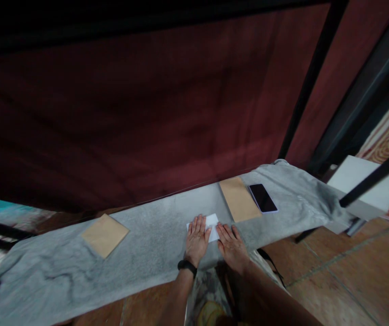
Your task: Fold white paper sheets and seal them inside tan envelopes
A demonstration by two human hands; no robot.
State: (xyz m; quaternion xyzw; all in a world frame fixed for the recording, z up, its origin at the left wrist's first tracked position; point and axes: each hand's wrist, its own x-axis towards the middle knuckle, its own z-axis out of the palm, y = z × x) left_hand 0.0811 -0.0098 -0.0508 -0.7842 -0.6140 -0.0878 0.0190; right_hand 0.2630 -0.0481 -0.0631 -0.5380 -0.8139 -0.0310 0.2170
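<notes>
A small sheet of white paper (212,221) lies on the grey cloth in front of me, partly covered by both hands. My left hand (196,239), with a black band on the wrist, rests flat on the paper's left side, fingers stretched out. Flat at its right edge lies my right hand (232,246), fingers extended and pointing away from me. To the right is a brown paper sheet or envelope (240,199), and beside that a dark-screened phone (262,198). Another brown paper square (106,235) sits farther left, turned cornerwise.
The grey cloth (153,240) covers a long, narrow surface and is wrinkled at both ends. Behind it rises a dark red panel (146,117) with black bars. A white box (367,181) stands at the right, above the tiled floor (357,271).
</notes>
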